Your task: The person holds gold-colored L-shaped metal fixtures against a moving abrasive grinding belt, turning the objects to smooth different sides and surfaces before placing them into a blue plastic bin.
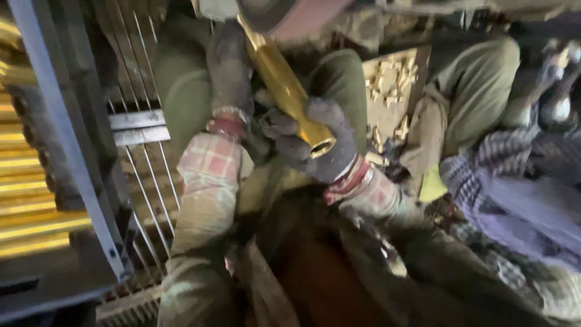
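A shiny brass tube (279, 80) runs from the top centre down to an open end near the middle of the view. My right hand (321, 145), in a dark grey knit glove, grips the tube just behind that open end. My left hand (229, 72), also gloved, wraps the tube higher up, beside my green trouser leg. Both sleeves are pale plaid with red cuffs. The tube's far end is hidden under a blurred object at the top edge.
Stacked brass tubes (24, 181) lie in a metal rack (66, 151) at the left. A board with small brass pieces (390, 85) sits behind my right hand. A second seated person in green trousers (478, 91) and checked cloth (514, 181) fills the right side.
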